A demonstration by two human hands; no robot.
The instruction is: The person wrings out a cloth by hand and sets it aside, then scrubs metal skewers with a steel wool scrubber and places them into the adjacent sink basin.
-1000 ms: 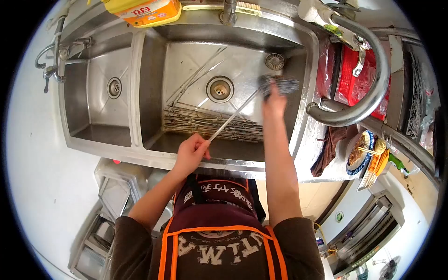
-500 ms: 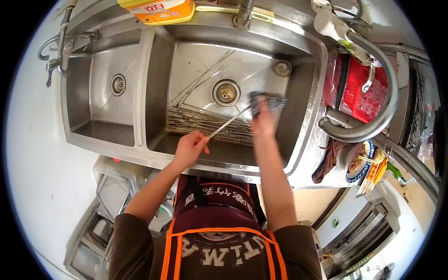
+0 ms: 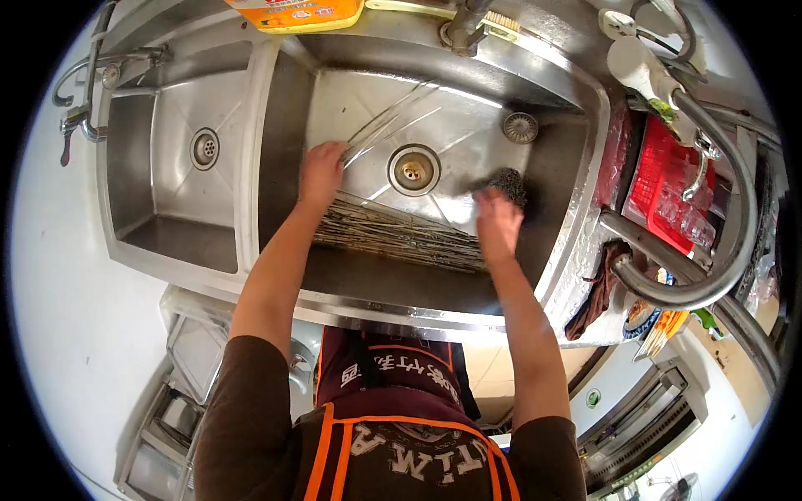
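Note:
My left hand [image 3: 322, 171] is inside the large sink basin [image 3: 342, 104] at its left side. Its fingers are curled around the near ends of a few loose thin metal skewers [image 3: 386, 125], which slant up to the right past the drain; the fingertips are partly hidden. On the right side of the basin, my right hand [image 3: 499, 221] grips a dark steel wool scrubber [image 3: 508, 185], slightly blurred. A thick bundle of metal skewers [image 3: 393, 234] lies across the basin floor between my two hands, below the drain.
A smaller basin [image 3: 180, 179] adjoins on the left. A drain strainer [image 3: 520, 128] lies in the large basin's back right corner. Behind stand an orange-yellow tub [image 3: 301, 12], a brush [image 3: 493, 23] and a faucet [image 3: 464, 29]. To the right are a red basket [image 3: 664, 188] and brown cloth [image 3: 600, 292].
My left hand has moved up and left, from holding one skewer over the bundle to the loose skewers. My right hand has moved slightly right and down with the scrubber, away from that skewer.

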